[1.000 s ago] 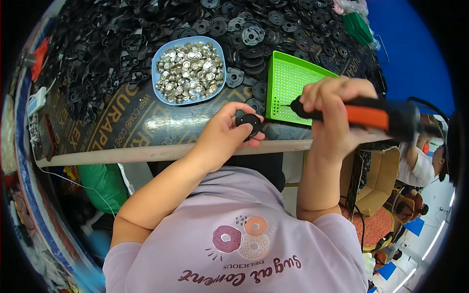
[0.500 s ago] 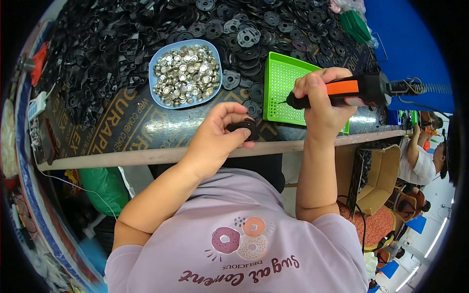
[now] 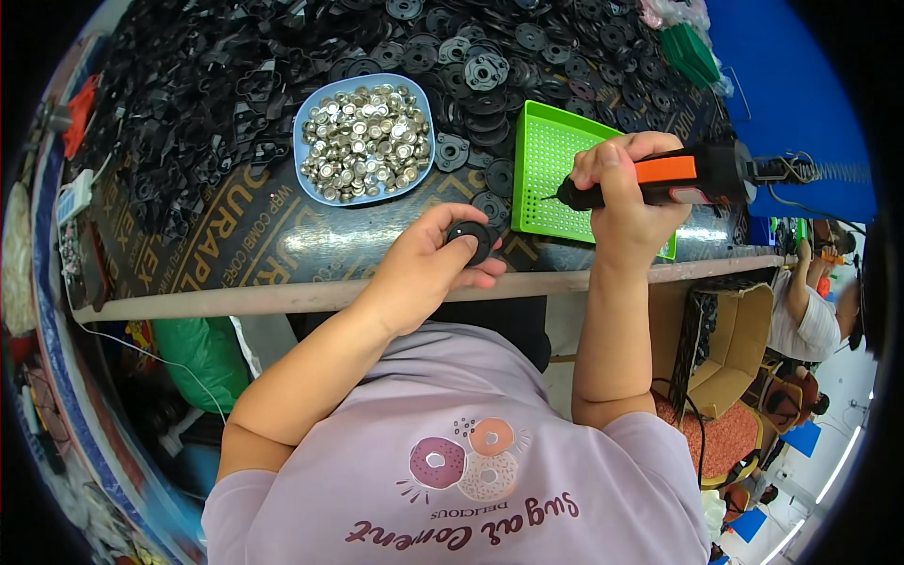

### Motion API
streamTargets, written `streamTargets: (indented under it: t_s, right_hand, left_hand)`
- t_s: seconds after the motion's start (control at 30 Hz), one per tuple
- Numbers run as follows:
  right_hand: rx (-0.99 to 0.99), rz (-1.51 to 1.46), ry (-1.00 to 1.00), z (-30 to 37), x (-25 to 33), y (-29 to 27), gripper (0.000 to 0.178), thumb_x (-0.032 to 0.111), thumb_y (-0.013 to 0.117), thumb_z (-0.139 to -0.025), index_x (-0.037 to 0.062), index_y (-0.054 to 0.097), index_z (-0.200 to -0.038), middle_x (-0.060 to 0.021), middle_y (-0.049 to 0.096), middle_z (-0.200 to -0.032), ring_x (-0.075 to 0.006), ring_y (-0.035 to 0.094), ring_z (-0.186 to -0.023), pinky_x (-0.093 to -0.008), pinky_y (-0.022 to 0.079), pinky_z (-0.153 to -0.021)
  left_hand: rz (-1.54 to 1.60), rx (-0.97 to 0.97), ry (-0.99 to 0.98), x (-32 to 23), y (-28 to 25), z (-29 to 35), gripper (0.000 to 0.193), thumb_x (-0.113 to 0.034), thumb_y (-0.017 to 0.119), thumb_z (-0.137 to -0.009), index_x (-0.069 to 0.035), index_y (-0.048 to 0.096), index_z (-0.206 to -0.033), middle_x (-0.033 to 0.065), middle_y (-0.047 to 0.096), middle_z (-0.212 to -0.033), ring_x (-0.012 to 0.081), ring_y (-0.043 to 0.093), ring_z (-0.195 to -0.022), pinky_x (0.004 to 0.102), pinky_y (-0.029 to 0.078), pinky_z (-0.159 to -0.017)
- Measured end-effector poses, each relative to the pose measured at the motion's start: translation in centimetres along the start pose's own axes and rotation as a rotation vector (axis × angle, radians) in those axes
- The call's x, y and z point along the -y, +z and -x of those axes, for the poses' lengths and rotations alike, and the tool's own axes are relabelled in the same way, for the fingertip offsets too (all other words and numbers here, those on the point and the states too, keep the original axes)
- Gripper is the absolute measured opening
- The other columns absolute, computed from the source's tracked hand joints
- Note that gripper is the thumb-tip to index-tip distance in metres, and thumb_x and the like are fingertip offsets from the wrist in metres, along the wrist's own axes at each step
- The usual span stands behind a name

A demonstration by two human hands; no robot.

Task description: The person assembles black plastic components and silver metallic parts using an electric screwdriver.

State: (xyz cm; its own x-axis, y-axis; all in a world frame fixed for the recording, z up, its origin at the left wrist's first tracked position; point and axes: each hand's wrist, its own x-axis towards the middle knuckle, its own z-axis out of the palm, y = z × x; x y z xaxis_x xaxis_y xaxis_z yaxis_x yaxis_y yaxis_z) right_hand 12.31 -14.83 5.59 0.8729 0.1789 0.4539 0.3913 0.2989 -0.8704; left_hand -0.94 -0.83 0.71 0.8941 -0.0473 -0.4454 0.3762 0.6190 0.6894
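Observation:
My left hand (image 3: 435, 259) pinches a round black disc-shaped part (image 3: 474, 242) between thumb and fingers, above the table's near edge. The thumb lies across its face. My right hand (image 3: 628, 184) is wrapped round a black and orange electric screwdriver (image 3: 716, 176), held level with its thin tip pointing left. That tip is over the bright green perforated tray (image 3: 524, 202) and apart from the disc. Left of the tray stands a blue bowl (image 3: 306, 174) filled with small silvery metal caps (image 3: 367, 141).
Black plastic parts (image 3: 217, 104) are heaped across the table's far side, with round black discs (image 3: 485, 71) behind the tray. A coiled spring (image 3: 843, 169) runs from the screwdriver to the right. An open cardboard box (image 3: 730, 348) stands below the table edge; another person (image 3: 805, 311) sits beyond.
My left hand has turned the disc so its face shows more, and its fingers have shifted round the rim. My right hand with the screwdriver has barely moved.

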Motion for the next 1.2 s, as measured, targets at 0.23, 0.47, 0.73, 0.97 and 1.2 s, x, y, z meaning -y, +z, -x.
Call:
streamTargets:
  t_s: [0.23,0.47,0.73,0.97,1.2]
  right_hand:
    - [0.022,-0.164,-0.052,-0.2,1.8,-0.1,0.018,-0.007,0.06,-0.083,0.0027,0.048,-0.091,-0.0098,0.056,-0.069,-0.0179,0.056,-0.056,-0.0322,0.05,-0.057]
    - [0.269,-0.336,-0.01,1.9,3.5,1.6,0.022,-0.004,0.058,-0.083,0.0053,0.042,-0.094,-0.0097,0.053,-0.068,-0.0189,0.052,-0.053,-0.0356,0.05,-0.056]
    - [0.253,-0.222,0.03,2.8,3.3,3.3,0.016,0.008,0.058,-0.086,0.008,0.043,-0.091,-0.0073,0.048,-0.066,-0.0182,0.048,-0.054,-0.035,0.045,-0.054]
    - [0.312,-0.206,0.029,2.7,3.2,3.4,0.017,-0.004,0.05,-0.081,0.007,0.041,-0.091,-0.0081,0.047,-0.065,-0.0181,0.046,-0.052,-0.0357,0.046,-0.053]
    - [0.356,-0.149,0.008,2.7,2.9,3.4,0.02,0.0,0.06,-0.081,0.0076,0.042,-0.086,-0.007,0.048,-0.063,-0.0176,0.047,-0.05,-0.0346,0.046,-0.052]
  left_hand:
    - [0.041,-0.017,0.014,0.1,0.0,-0.1,0.026,-0.004,0.045,-0.095,0.003,0.044,-0.12,0.0176,0.057,-0.108,0.025,0.065,-0.092,0.0297,0.058,-0.075]
    - [0.033,-0.035,0.012,0.3,0.0,-0.3,0.022,-0.006,0.046,-0.095,0.001,0.046,-0.116,0.0188,0.058,-0.11,0.0272,0.065,-0.095,0.0312,0.058,-0.076]
    - [0.037,-0.012,0.021,0.3,-0.2,-0.3,0.022,-0.007,0.046,-0.096,0.002,0.045,-0.116,0.0177,0.059,-0.109,0.0252,0.065,-0.094,0.0318,0.057,-0.077]
    - [0.017,-0.031,-0.013,0.0,0.0,-0.4,0.021,-0.007,0.047,-0.095,0.001,0.046,-0.114,0.0158,0.061,-0.105,0.0231,0.066,-0.091,0.0305,0.057,-0.076]
    - [0.018,-0.026,0.007,0.4,-0.2,-0.6,0.023,-0.006,0.048,-0.095,0.003,0.045,-0.116,0.0153,0.059,-0.101,0.0206,0.066,-0.083,0.029,0.058,-0.07]
